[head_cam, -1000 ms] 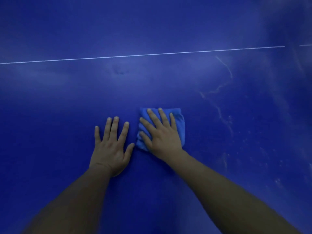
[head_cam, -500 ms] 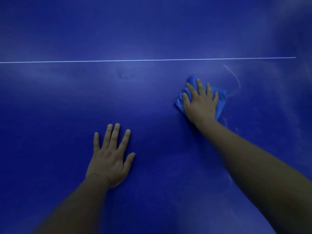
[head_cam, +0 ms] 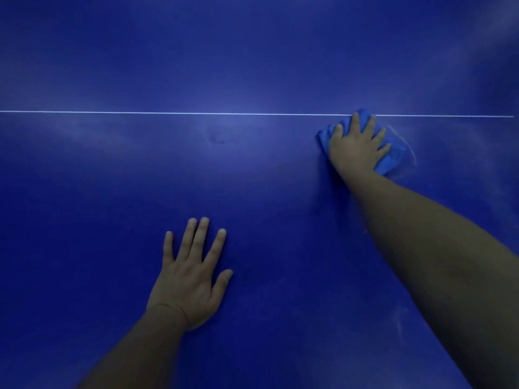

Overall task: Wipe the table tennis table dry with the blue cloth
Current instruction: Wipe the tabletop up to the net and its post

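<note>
Because the right arm is stretched far out toward 2 o'clock of the view, the left hand (head_cam: 188, 279) lies flat on the table tennis table (head_cam: 252, 186) at about 7 o'clock. Its fingers are straight and spread and hold nothing; it looks to be a prop that takes the person's weight during the reach. The right hand (head_cam: 356, 147) rests palm-down on the blue cloth (head_cam: 394, 161), fingers splayed and pressing rather than gripping, which spreads pressure over the bunched fabric so it drags flat along the surface. The cloth is crumpled under the palm, showing at the fingertips and along the hand's 3 to 5 o'clock side, and its far edge just touches the white line (head_cam: 168, 112) that crosses the table. A faint pale streak (head_cam: 412, 150) curves just beside the cloth at its 3 o'clock, and dimmer smears (head_cam: 398, 321) lie toward 5 o'clock of the view, so in my judgement the wiping is mid-stroke with that right-hand area left to cover. No container of any kind shows in the view; only the table top, the cloth and the two arms.
</note>
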Action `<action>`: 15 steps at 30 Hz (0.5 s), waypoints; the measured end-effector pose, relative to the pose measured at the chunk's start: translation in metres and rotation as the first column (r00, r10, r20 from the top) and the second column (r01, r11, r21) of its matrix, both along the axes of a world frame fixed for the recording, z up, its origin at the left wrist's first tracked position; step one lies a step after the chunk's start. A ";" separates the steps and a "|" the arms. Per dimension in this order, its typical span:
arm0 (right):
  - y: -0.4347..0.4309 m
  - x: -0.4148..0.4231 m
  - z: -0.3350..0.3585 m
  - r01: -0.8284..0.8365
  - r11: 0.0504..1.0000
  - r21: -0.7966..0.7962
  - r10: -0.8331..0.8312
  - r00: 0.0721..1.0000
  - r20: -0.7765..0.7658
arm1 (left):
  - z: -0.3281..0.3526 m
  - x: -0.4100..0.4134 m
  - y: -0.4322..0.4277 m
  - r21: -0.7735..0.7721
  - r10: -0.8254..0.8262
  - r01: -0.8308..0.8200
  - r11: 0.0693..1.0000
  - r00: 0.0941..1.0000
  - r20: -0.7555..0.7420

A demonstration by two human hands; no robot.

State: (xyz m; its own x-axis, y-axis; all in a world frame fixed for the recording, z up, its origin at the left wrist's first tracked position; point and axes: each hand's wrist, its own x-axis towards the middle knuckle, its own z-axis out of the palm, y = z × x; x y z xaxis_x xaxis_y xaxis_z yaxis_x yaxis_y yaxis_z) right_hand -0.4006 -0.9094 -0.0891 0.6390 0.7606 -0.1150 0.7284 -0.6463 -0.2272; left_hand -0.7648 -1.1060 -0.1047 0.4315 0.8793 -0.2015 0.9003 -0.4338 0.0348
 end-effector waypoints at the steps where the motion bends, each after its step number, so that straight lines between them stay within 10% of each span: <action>1: 0.005 -0.002 0.002 -0.042 0.999 -0.011 0.042 0.999 -0.004 | 0.000 0.000 0.000 -0.004 0.000 0.000 1.000 1.000 0.001; 4: -0.005 -0.029 -0.001 -0.356 0.934 -0.046 0.358 0.932 0.060 | -0.001 0.000 0.000 -0.001 0.001 -0.001 1.000 1.000 0.002; 11: -0.158 -0.087 -0.009 -0.916 0.401 0.010 0.914 0.400 0.068 | 0.001 0.000 0.000 -0.031 0.014 -0.013 0.999 1.000 0.019; 15: -0.090 -0.032 -0.010 -0.749 0.662 -0.008 0.740 0.653 0.162 | 0.001 0.001 0.002 -0.035 0.010 -0.009 0.999 0.999 0.038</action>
State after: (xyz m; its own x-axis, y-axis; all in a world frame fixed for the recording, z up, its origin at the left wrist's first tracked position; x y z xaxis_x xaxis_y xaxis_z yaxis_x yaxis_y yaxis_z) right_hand -0.4331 -0.9992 -0.0990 -0.1399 0.9900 -0.0158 0.9853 0.1376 -0.1008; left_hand -0.7635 -1.1040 -0.1038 0.4312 0.8761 -0.2159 0.9021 -0.4233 0.0838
